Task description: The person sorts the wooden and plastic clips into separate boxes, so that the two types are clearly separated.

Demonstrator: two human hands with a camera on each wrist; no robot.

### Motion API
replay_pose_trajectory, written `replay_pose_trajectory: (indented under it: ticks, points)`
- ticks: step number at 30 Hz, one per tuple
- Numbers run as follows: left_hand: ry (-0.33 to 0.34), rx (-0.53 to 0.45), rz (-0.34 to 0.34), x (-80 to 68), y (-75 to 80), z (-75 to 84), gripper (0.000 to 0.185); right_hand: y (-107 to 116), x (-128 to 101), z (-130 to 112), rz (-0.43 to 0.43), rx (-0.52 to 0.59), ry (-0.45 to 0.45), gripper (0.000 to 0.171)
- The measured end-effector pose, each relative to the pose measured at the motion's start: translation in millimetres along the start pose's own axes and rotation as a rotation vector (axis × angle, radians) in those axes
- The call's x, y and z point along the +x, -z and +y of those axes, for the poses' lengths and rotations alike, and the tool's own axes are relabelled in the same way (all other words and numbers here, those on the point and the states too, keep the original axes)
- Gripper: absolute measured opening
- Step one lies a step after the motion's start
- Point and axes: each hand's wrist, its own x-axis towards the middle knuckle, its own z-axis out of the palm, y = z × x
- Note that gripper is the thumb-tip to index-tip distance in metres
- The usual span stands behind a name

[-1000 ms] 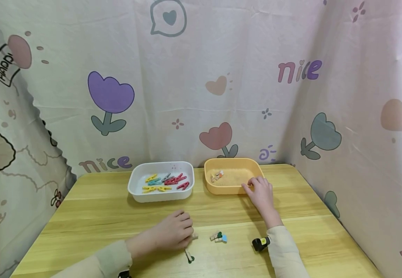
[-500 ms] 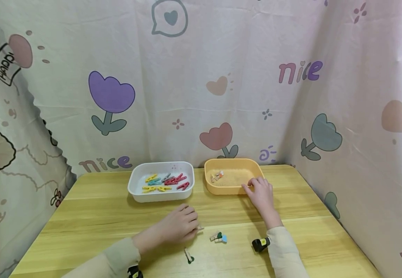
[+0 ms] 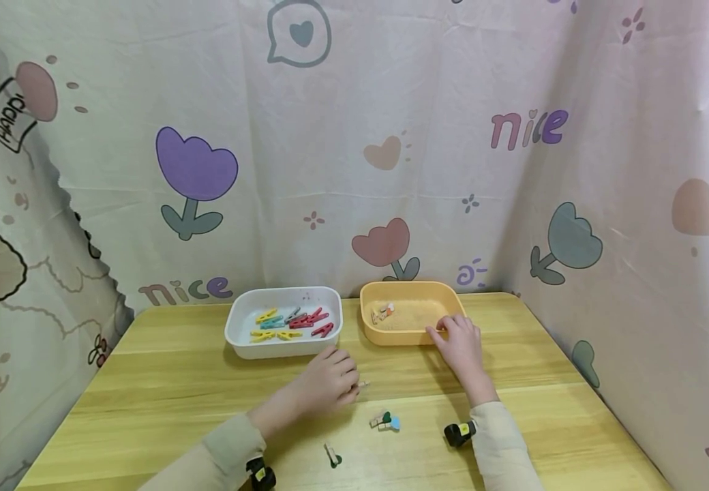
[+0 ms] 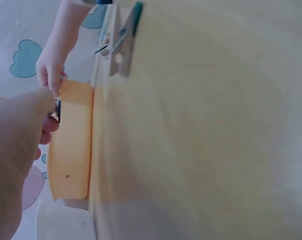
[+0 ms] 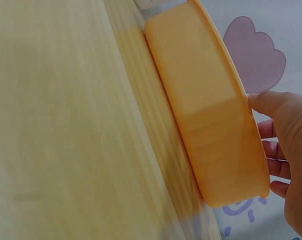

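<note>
My curled left hand (image 3: 328,382) hides most of the small wooden clip (image 3: 363,384) it pinches above the table (image 3: 164,382); only a pale tip shows. My right hand (image 3: 460,341) grips the orange tray (image 3: 391,329) by its near corner, fingers over the rim.

clothespin (image 3: 363,385): mostly hidden in left hand (image 3: 328,382), only tip shows | orange tray (image 5: 211,120): far end cut off, right wrist view | white tray (image 4: 66,222): cut by left wrist frame edge
</note>
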Motion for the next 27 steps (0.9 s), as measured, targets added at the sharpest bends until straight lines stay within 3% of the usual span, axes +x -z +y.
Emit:
replay_pose_trajectory:
  ticks: [4, 16, 27]
  points:
    - [0.037, -0.001, 0.017, 6.9, -1.7, -6.3, 0.014, -1, 0, 1, 0.006, 0.001, 0.001, 0.026]
    - [0.16, -0.028, -0.026, 30.2, -2.1, -26.7, 0.016, -2, 0, 3, -0.001, -0.003, -0.001, 0.026]
    - [0.133, 0.037, 0.027, 55.4, -7.4, -48.8, 0.018, -1, 0, 2, -0.002, 0.002, -0.006, 0.025]
